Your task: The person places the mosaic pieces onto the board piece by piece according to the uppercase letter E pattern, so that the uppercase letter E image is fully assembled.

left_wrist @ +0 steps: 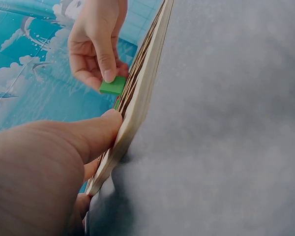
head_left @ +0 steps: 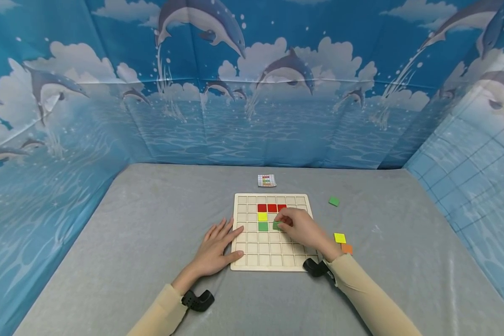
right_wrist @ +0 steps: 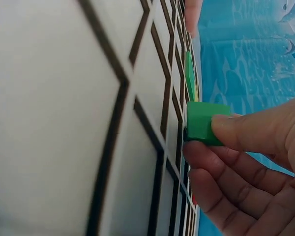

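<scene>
A pale wooden grid board [head_left: 252, 260] lies on the grey table. Three red tiles [head_left: 272, 208] sit in one row, with a yellow tile [head_left: 262, 216] and a green tile [head_left: 262, 227] in the column below the leftmost red. My right hand [head_left: 298, 226] pinches another green tile [right_wrist: 201, 123] between thumb and fingers, tilted at the board's surface; whether it touches the board I cannot tell. Spread flat, my left hand [head_left: 216, 247] rests at the board's left edge, thumb and fingertips on the rim, as the left wrist view also shows.
Behind the board lies a small pattern card [head_left: 266, 180] with a coloured grid. To the right are a loose green tile [head_left: 333, 201], a yellow tile [head_left: 339, 238] and an orange tile [head_left: 346, 248], the last two beside my right wrist. A dolphin-print curtain [head_left: 252, 126] surrounds the table.
</scene>
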{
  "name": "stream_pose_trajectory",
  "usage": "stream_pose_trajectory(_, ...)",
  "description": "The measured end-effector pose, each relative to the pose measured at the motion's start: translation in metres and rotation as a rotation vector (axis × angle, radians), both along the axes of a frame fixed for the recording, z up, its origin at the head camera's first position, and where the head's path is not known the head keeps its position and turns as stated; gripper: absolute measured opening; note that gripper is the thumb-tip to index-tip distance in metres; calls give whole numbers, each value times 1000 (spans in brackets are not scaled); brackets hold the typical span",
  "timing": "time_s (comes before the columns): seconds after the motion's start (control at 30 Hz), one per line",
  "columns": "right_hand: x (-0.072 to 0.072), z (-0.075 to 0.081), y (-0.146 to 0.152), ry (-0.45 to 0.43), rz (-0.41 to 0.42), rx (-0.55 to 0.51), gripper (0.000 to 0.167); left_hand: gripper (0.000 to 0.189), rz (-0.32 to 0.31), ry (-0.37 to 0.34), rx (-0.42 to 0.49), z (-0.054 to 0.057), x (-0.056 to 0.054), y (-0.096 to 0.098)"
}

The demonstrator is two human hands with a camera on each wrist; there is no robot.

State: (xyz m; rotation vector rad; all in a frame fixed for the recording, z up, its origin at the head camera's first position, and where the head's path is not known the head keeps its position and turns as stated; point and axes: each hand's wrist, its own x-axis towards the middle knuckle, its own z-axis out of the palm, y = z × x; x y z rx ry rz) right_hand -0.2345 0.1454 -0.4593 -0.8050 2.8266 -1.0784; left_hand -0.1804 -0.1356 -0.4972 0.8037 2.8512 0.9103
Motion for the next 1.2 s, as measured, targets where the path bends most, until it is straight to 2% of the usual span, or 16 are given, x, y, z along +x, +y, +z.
stream_pose_trajectory(0.17, -1, 0, -6, 3, 14, -1, 8, 65, -2, 2, 6, 0, 0, 0)
stream_pose_trajectory(0.5, -2, 2, -13, 17, -73, 49, 5, 63, 4, 13, 9, 0, 0, -1)
stream_pose_trajectory(0.67, -3, -1, -11, 28, -91, 70, 7, 64, 2, 2, 6, 2, 0, 0)
stream_pose_trajectory(1.2, 0, 1, 3, 11, 7, 39, 8, 64, -1, 5, 12, 1, -1, 0)
